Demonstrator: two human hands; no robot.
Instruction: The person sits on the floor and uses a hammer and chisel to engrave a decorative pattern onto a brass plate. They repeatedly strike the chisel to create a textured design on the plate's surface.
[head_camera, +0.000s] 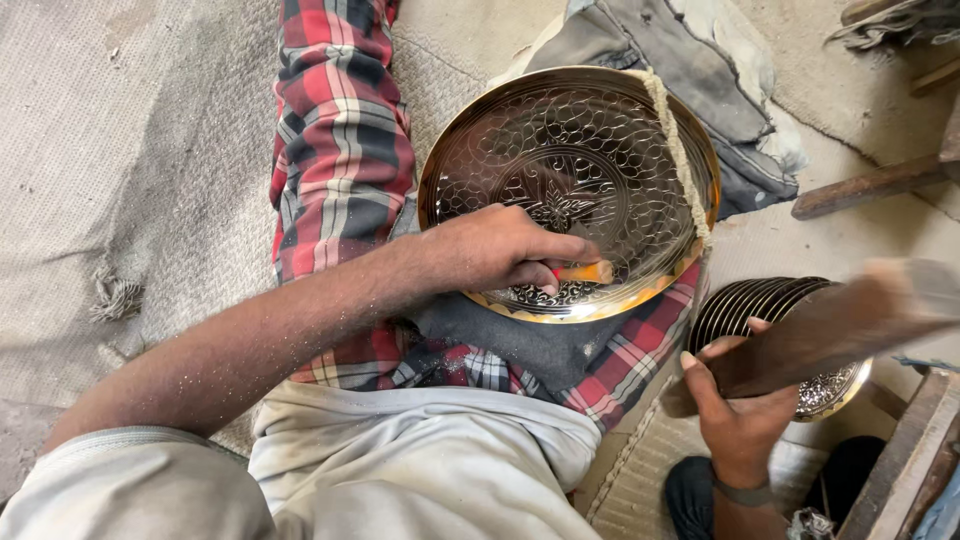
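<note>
Support surface: floor covered by coarse woven burlap matting (150, 150), pale grey-beige, dusty, with a frayed tuft (115, 297) at a seam. Landmark: the person's plaid-clad leg (340, 150), stretched out directly on the matting. Right of the leg, a crumpled grey cloth (700, 70) lies on the floor. Further right, a dark wooden stick (870, 185) rests on it. Lower right of the leg, a stack of engraved metal plates (770, 305) stands on edge.
</note>
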